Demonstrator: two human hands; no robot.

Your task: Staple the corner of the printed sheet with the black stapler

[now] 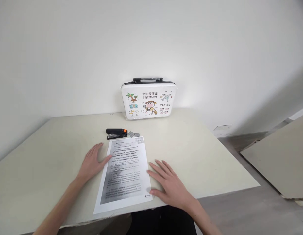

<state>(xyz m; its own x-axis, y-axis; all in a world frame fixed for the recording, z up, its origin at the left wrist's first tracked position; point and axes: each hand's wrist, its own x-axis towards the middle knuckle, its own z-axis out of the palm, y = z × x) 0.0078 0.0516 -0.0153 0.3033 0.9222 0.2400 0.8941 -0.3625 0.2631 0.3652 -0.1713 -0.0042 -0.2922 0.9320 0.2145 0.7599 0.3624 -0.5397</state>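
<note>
A printed sheet of paper lies flat near the table's front edge; I cannot tell whether there is more than one sheet. At its left edge rests my left hand, fingers stretched out and the thumb touching the margin. My right hand lies palm down at the right edge, fingers spread, with thumb and fingertips at the paper's border. Neither hand grips anything. Just beyond the top of the sheet sits a black stapler with an orange patch. Beside it are several grey strips of staples.
A white carry case with cartoon prints and a black handle stands against the wall at the back of the pale table. To the right, beyond a strip of floor, is another pale panel.
</note>
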